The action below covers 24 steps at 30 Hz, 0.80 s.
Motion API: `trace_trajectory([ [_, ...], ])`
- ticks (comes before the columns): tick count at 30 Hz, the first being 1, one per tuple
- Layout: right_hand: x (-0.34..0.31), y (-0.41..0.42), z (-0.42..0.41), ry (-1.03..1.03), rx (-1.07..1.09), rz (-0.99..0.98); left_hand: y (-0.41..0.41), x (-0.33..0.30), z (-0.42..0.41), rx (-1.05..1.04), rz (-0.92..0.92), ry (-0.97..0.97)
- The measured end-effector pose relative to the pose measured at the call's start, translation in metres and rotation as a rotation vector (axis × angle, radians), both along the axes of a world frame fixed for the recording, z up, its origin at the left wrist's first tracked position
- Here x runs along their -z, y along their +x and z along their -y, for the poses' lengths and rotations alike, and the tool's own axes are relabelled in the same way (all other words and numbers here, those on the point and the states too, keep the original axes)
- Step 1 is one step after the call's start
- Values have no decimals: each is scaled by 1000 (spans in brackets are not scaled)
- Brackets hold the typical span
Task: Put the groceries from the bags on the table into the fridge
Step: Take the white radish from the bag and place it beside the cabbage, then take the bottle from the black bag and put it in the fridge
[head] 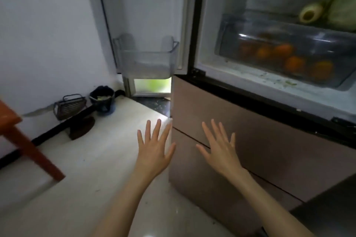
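Both grips, left hand and right hand, are spread apart, holding nothing; the open fridge lies ahead-right, nearer the right hand.

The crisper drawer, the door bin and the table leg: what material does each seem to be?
Crisper drawer: smoky see-through plastic, glossy; oranges show through it.
Door bin: clear plastic, likely; the door shows through its wall.
Table leg: probably wood with a reddish-brown finish, though blur hides any grain.
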State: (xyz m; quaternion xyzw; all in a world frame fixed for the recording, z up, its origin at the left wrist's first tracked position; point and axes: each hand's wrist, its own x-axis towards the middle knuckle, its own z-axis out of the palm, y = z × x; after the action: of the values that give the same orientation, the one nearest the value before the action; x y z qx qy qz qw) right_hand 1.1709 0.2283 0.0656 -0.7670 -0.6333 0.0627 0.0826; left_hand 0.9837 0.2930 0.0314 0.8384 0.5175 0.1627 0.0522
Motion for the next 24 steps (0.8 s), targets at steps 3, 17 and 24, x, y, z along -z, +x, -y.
trace_trajectory([
  [3,16,-63,-7,-43,-127,-27,-72,17,19,-146,-38,-85],
  [17,72,-432,7,-163,-620,-103,-433,40,142,-688,-68,-234],
  [24,64,-551,-23,-75,-770,-88,-535,34,150,-838,-36,-219],
])
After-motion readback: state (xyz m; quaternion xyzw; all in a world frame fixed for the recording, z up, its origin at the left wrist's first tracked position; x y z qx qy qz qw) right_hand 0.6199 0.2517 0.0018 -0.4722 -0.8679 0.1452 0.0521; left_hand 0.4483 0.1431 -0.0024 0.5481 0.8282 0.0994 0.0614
